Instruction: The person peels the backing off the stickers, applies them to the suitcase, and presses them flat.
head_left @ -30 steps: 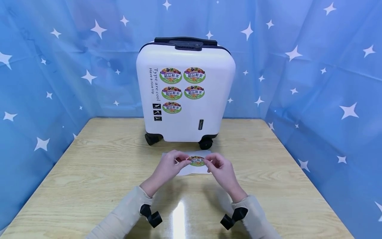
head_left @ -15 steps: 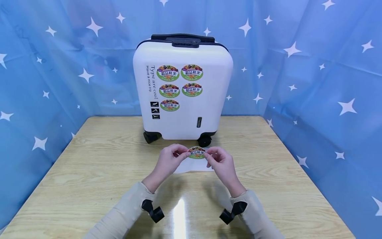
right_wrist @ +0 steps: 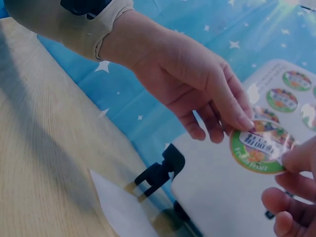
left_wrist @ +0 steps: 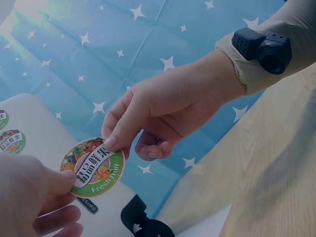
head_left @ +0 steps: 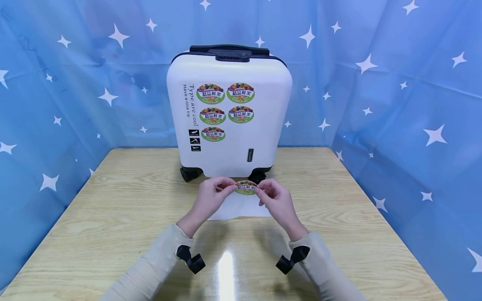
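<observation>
An oval fruit sticker [head_left: 246, 187] with a green border is held up between both hands, in front of the lower edge of a white suitcase [head_left: 260, 133]. My left hand [head_left: 211, 197] pinches its left edge between thumb and finger. The opposite edge is pinched by my right hand [head_left: 276, 202]. In the left wrist view the sticker [left_wrist: 94, 167] faces the camera, its printing in plain sight. Several matching stickers [head_left: 241, 114] are on the suitcase front, two in each of the upper rows and one below at the left. Under the hands lies a white sheet [head_left: 241, 207].
The suitcase stands upright on black wheels [head_left: 191, 174] at the back of the wooden table [head_left: 124, 217]. A blue curtain [head_left: 94, 75] with white stars hangs behind it and along both sides. Small cameras [head_left: 191, 259] are strapped to both wrists.
Both hands have lifted the sticker up off the white sheet and moved it toward the suitcase. The head view has shifted slightly.
</observation>
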The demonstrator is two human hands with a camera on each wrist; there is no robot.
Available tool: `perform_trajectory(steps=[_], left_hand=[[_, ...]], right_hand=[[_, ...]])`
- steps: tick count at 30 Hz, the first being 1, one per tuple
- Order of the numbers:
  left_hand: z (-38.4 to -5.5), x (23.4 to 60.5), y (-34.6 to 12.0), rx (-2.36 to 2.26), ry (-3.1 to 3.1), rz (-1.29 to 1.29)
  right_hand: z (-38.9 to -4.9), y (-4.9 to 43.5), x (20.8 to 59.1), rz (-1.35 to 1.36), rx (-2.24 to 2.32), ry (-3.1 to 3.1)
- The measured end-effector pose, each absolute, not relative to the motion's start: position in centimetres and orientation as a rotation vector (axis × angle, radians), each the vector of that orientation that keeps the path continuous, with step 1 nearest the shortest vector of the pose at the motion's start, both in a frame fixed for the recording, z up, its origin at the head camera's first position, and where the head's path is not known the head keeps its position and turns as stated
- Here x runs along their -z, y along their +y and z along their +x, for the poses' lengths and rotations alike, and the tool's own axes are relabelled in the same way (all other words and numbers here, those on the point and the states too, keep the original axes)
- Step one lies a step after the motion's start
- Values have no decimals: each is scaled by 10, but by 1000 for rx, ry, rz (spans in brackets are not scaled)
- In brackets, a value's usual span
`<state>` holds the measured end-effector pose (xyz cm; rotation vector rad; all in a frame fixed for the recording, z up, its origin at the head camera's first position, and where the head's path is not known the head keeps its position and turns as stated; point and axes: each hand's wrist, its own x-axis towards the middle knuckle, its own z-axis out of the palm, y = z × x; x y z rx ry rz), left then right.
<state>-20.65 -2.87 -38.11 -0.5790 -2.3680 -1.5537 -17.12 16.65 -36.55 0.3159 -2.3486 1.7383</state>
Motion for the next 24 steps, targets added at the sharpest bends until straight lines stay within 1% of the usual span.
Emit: perform_trajectory(steps=[10,19,24], left_hand=[[-213,375,-28,1587,-2360,-568],[-221,362,-31,1542,-2318,-599],[-226,355,-32,1498,-2311,-614]], right_hand=[[-179,165,356,379,-1787,-2303],[-187,164,349,417,-1771,-2288],[-199,165,354,424,-1798,-2254]])
